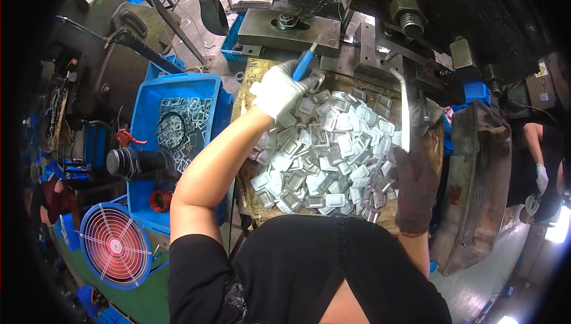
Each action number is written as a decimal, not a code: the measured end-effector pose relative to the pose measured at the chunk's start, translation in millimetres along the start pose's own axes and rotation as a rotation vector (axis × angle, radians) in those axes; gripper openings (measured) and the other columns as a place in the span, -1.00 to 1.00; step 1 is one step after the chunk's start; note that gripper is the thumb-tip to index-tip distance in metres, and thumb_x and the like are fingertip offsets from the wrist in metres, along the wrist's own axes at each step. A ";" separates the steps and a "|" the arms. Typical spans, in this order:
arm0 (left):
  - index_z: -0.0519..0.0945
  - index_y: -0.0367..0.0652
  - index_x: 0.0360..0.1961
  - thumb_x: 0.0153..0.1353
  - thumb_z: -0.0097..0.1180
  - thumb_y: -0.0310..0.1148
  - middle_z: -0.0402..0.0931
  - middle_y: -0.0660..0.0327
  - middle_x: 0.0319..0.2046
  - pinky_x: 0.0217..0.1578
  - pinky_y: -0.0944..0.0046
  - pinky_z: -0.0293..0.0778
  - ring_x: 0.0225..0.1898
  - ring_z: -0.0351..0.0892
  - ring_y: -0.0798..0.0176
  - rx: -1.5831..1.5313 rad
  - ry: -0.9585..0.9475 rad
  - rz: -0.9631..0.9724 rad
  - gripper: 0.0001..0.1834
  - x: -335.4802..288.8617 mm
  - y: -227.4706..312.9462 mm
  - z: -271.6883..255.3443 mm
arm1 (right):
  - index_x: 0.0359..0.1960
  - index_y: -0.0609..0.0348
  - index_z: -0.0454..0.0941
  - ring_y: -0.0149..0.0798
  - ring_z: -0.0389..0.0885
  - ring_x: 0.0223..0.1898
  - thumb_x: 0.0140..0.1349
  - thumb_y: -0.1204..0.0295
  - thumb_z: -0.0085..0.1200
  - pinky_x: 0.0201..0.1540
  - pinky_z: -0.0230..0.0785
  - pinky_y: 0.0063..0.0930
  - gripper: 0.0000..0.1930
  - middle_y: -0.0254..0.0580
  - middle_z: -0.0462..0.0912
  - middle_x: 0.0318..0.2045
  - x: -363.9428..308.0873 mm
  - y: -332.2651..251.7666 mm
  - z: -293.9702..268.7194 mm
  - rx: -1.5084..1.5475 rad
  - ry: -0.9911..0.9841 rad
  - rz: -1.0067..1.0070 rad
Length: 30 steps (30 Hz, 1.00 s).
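My left hand (278,91), in a white glove, is closed round a blue-handled tool (303,65) with a thin pale tip pointing up and away; its exact kind is unclear. The hand is over the far left edge of a heap of small grey metal rectangular pieces (336,145), some of them dish-shaped. To the right of the heap, my right hand (415,190) wears a dark, reddish-cuffed glove. A white rod with a bent far end (405,110) rises from its fingers, which appear closed round it. The finger details are dark.
Beyond the heap stands a machine with a thick steel block (288,30) and large bolts (410,18). A blue crate (138,140) at left holds thin metal frames. A blue fan (116,245) stands lower left, a metal trough (473,190) at right. Another person's gloved hand (541,178) shows far right.
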<state>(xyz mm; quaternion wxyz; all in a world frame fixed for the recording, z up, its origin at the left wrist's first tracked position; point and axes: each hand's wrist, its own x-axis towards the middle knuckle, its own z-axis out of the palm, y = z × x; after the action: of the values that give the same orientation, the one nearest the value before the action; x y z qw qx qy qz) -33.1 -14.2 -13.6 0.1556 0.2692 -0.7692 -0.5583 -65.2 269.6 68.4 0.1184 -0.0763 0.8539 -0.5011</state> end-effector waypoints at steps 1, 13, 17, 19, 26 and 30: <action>0.63 -0.23 -0.14 0.11 0.29 -0.25 0.67 0.06 -0.38 -0.32 0.28 0.53 -0.42 0.67 0.22 0.004 0.005 -0.004 -0.65 0.3 0.3 -2.3 | 0.18 0.14 0.50 -0.53 0.49 -0.48 0.27 0.40 0.11 -0.43 0.38 -0.57 -0.58 -0.35 0.62 -0.33 -8.4 -3.5 0.4 0.055 -0.101 0.049; 0.58 -0.32 -0.20 0.07 0.39 -0.32 0.59 0.18 -0.46 -0.59 0.39 0.46 -0.58 0.55 0.38 -0.549 -0.176 -0.370 -0.64 -19.4 25.9 -4.8 | 0.21 0.24 0.44 -0.49 0.57 -0.43 0.31 0.41 0.11 -0.34 0.46 -0.54 -0.56 -0.19 0.67 -0.34 -25.5 -3.7 9.4 0.051 -0.415 0.031; 0.58 -0.36 -0.19 0.09 0.38 -0.26 0.64 0.12 -0.40 -0.43 0.35 0.54 -0.46 0.62 0.32 -0.606 -0.157 -0.299 -0.60 -21.1 13.4 0.7 | 0.21 0.24 0.44 -0.51 0.54 -0.45 0.31 0.41 0.10 -0.36 0.43 -0.56 -0.57 -0.20 0.68 -0.31 -27.3 -0.6 10.1 0.013 -0.402 0.002; 0.55 -0.31 -0.18 0.14 0.32 -0.15 0.59 0.15 -0.45 -0.44 0.36 0.50 -0.49 0.58 0.35 -0.629 -0.234 -0.325 -0.57 -22.7 12.4 -3.8 | 0.21 0.21 0.45 -0.47 0.59 -0.44 0.33 0.41 0.09 -0.34 0.47 -0.51 -0.58 -0.18 0.69 -0.33 -26.6 2.8 9.1 -0.011 -0.383 -0.039; 0.53 -0.27 -0.06 0.18 0.20 -0.10 0.49 0.29 -0.48 -0.45 0.38 0.39 -0.48 0.45 0.43 -0.086 -0.356 -0.228 -0.53 -33.8 5.6 -41.1 | 0.19 0.24 0.46 -0.45 0.59 -0.44 0.31 0.41 0.10 -0.33 0.46 -0.50 -0.58 -0.12 0.68 -0.30 -21.0 9.5 2.8 -0.098 -0.348 -0.146; 0.53 -0.26 0.00 0.17 0.21 -0.09 0.53 0.28 -0.46 -0.45 0.41 0.37 -0.47 0.48 0.44 -0.100 -0.278 -0.160 -0.50 -32.3 12.2 -38.2 | 0.20 0.27 0.44 -0.47 0.56 -0.41 0.31 0.38 0.10 -0.30 0.44 -0.54 -0.56 -0.17 0.67 -0.27 -19.1 11.3 2.1 -0.092 -0.378 -0.137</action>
<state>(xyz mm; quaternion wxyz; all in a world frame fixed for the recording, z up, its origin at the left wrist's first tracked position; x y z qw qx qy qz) 10.6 -21.9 12.5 0.0160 0.2419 -0.7304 -0.6385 -46.4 278.1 59.9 0.2384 -0.2321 0.8312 -0.4453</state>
